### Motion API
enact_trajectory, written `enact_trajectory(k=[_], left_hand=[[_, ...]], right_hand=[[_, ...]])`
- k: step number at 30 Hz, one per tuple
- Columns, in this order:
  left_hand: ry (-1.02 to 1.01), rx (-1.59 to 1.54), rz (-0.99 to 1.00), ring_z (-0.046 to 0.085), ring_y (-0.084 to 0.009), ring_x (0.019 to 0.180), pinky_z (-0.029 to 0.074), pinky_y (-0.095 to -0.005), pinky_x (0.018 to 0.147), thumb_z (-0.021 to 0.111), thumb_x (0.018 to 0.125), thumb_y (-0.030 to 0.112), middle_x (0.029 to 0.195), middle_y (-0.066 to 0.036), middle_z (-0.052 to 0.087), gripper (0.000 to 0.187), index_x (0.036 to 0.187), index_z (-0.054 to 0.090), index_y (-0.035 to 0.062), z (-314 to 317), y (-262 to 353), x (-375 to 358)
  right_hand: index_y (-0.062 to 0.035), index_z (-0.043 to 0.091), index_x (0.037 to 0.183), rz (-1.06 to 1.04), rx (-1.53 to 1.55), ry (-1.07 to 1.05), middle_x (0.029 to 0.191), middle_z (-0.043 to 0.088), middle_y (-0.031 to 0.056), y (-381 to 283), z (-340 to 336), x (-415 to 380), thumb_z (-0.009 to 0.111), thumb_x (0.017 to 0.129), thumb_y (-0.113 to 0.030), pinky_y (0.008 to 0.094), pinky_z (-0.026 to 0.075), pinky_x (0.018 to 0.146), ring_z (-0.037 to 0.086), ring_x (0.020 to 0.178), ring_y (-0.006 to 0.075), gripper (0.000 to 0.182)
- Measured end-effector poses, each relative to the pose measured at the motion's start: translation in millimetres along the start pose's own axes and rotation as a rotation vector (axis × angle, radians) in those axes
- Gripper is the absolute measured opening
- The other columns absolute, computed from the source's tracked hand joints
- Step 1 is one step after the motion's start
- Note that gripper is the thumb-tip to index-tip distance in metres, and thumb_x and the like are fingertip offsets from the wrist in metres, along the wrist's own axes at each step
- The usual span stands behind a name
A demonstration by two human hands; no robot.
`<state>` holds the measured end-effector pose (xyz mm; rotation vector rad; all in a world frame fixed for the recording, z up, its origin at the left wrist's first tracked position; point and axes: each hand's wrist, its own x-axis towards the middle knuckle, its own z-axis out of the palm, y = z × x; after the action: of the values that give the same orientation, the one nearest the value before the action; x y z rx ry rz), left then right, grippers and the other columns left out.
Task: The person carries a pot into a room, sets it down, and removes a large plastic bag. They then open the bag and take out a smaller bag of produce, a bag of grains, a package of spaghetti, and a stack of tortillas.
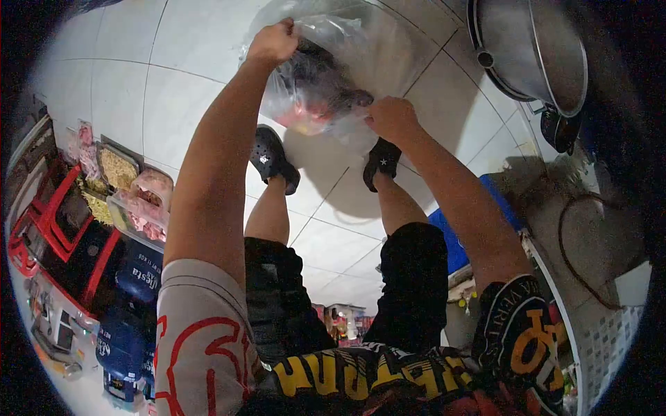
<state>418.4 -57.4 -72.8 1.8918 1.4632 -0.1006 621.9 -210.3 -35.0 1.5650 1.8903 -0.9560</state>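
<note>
A clear plastic bag point(326, 69) with dark and red contents hangs in front of me above the white tiled floor. My left hand point(272, 43) grips the bag's upper edge at the left. My right hand point(393, 118) pinches the bag lower down on its right side. Below the bag I see my two feet in black clogs point(272, 158) on the tiles, and my black shorts closer to the camera.
Clear food containers point(142, 201) and red crates point(62, 222) line the left side, with blue packs point(132, 277) nearer. Large metal pots point(534, 48) stand at the upper right. A blue bin point(454, 243) and a white basket point(610, 340) sit at the right.
</note>
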Motion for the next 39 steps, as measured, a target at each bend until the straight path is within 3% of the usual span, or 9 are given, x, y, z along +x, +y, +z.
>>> enact_trajectory(k=[11,13,20,26,28,32,34,36,39], left_hand=[[-0.077,-0.029,-0.084,0.049,-0.0396,0.081,0.038,-0.0455,0.071,0.037,0.08,0.025,0.082,-0.023,0.053,0.026,0.09,0.05,0.0046,-16.0,35.9,-62.5],[-0.014,-0.107,-0.142,0.049,-0.0407,0.081,0.038,-0.0453,0.072,0.037,0.079,0.023,0.083,-0.024,0.053,0.026,0.087,0.051,0.0024,-5.4,34.2,-75.6],[0.088,-0.21,-0.193,0.049,-0.0411,0.08,0.039,-0.0441,0.07,0.037,0.081,0.024,0.081,-0.025,0.053,0.03,0.091,0.049,-0.0017,35.6,22.8,-109.1],[0.042,-0.172,-0.223,0.048,-0.0401,0.081,0.037,-0.044,0.071,0.038,0.079,0.027,0.081,-0.023,0.053,0.029,0.085,0.051,0.0016,31.7,23.8,-106.6],[0.015,-0.18,-0.274,0.048,-0.0397,0.081,0.037,-0.0438,0.07,0.039,0.079,0.027,0.08,-0.022,0.053,0.029,0.085,0.051,0.0022,31.6,19.8,-106.1],[0.061,-0.319,-0.33,0.048,-0.0395,0.08,0.037,-0.0434,0.069,0.038,0.08,0.028,0.079,-0.023,0.053,0.029,0.085,0.051,0.0019,27.6,32.9,-107.3],[0.142,-0.294,-0.285,0.049,-0.0394,0.08,0.038,-0.0432,0.068,0.038,0.081,0.028,0.078,-0.023,0.053,0.03,0.084,0.051,0.0015,24.7,30.5,-114.0],[0.123,-0.308,-0.202,0.053,-0.0317,0.061,0.041,-0.0358,0.057,0.037,0.083,0.035,0.067,-0.02,0.053,0.039,0.089,0.052,-0.0002,20.9,26.4,-111.6],[0.12,-0.246,-0.154,0.05,-0.0397,0.075,0.039,-0.0435,0.065,0.037,0.083,0.028,0.073,-0.023,0.053,0.03,0.082,0.05,0.001,2.1,28.6,-107.4]], right_hand=[[-0.0048,0.056,0.072,-0.139,0.207,0.178,0.073,0.055,0.013,27.8,-25.6,-52.5,0.058,0.065,-0.022,0.0396,0.042,0.065,0.053,0.072,0.0286,0.019],[-0.012,0.05,0.103,-0.143,0.104,0.052,0.093,0.055,0.0105,32.8,-28.6,-53.6,0.053,0.068,-0.019,0.0382,0.044,0.072,0.053,0.084,0.0276,0.036],[-0.0081,0.053,0.095,-0.123,0.086,0.298,0.092,0.054,0.0104,32.5,11.2,-48.9,0.057,0.066,-0.023,0.0382,0.039,0.078,0.051,0.084,0.0269,0.033],[-0.0053,0.05,0.091,0.16,0.237,0.894,0.102,0.046,0.0116,2.1,64.0,-36.8,0.058,0.064,-0.014,0.0412,0.035,0.078,0.042,0.087,0.0301,0.029],[-0.0036,0.046,0.095,0.718,0.449,1.086,0.1,0.046,0.0157,-4.2,80.6,-33.3,0.055,0.067,-0.008,0.0414,0.034,0.079,0.042,0.091,0.0308,0.03],[-0.0016,0.047,0.094,0.962,0.763,0.91,0.094,0.049,0.0153,10.0,127.1,-11.5,0.052,0.069,-0.007,0.0383,0.036,0.073,0.045,0.083,0.0277,0.026],[-0.0003,0.048,0.093,0.989,0.908,0.851,0.089,0.05,0.015,20.5,143.8,-3.0,0.05,0.071,-0.007,0.0363,0.037,0.07,0.047,0.079,0.0257,0.023],[0.001,0.049,0.092,0.95,0.958,0.885,0.085,0.052,0.0147,32.2,156.1,2.0,0.048,0.072,-0.006,0.0343,0.038,0.066,0.049,0.074,0.0236,0.021],[0.0029,0.05,0.091,0.803,0.909,1.012,0.079,0.055,0.0143,48.5,172.3,8.3,0.045,0.075,-0.005,0.0313,0.04,0.061,0.052,0.066,0.0206,0.019]])
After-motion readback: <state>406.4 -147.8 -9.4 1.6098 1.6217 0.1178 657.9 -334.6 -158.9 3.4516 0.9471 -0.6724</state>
